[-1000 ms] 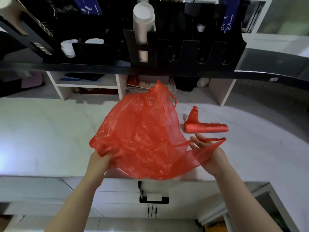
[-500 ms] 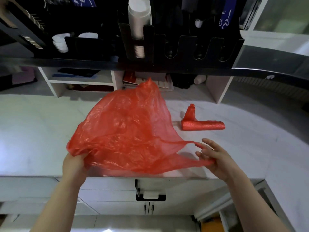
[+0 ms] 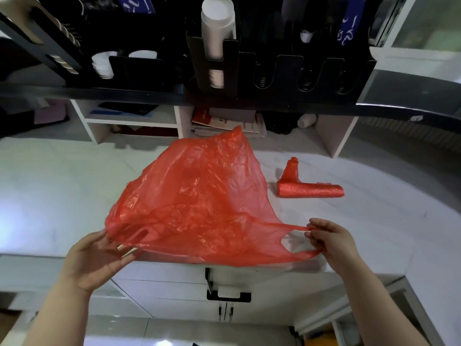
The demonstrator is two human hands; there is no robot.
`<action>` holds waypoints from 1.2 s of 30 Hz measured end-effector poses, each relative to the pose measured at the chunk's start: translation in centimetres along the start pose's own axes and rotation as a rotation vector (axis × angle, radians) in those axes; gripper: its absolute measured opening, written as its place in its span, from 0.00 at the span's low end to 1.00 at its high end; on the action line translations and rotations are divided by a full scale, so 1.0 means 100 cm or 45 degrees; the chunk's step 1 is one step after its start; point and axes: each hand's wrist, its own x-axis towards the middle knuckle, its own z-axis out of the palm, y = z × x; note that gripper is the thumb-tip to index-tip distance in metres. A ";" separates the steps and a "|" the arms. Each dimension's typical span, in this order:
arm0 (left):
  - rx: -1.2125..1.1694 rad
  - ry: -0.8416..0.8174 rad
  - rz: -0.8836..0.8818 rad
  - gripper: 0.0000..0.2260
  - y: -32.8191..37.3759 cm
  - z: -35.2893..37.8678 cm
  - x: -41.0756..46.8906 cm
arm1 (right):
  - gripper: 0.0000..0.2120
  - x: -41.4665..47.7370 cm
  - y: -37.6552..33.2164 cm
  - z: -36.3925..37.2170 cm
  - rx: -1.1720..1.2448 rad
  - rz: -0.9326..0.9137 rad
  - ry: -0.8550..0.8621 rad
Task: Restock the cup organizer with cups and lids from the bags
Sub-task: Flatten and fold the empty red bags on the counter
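Stretched above the bench's point(image 3: 62, 186) front edge, red bag point(image 3: 199, 203) pinched by left hand point(image 3: 99, 258) and right hand point(image 3: 331, 239), hiding mid-bench; bag roll point(image 3: 310, 190) right, organizer point(image 3: 274, 68) with cups point(image 3: 217, 26) behind.

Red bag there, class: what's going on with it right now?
A person holds a thin red plastic bag spread over the white counter, left hand under one handle, right hand pinching the other. The bag looks empty. A roll of red bags lies on the counter. In the black cup organizer above, one slot holds white cups.
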 end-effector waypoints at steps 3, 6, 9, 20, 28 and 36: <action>-0.046 0.230 -0.144 0.20 -0.010 -0.001 0.008 | 0.14 0.002 0.003 0.003 -0.011 -0.006 0.020; 0.159 0.380 -0.104 0.12 -0.013 0.006 0.012 | 0.13 0.002 0.005 0.006 -0.029 -0.026 0.012; 0.164 0.384 -0.120 0.17 -0.010 0.010 0.011 | 0.13 0.002 0.005 0.009 -0.034 -0.056 0.022; 0.322 0.142 -0.114 0.17 0.008 0.017 0.007 | 0.16 0.003 0.012 0.004 -0.638 -0.210 0.159; 0.600 0.152 -0.019 0.05 0.008 0.042 0.014 | 0.06 -0.010 0.008 -0.002 -1.038 -0.338 0.250; 0.525 0.373 -0.063 0.07 -0.003 0.031 0.026 | 0.05 -0.014 0.010 -0.004 -0.625 -0.261 0.294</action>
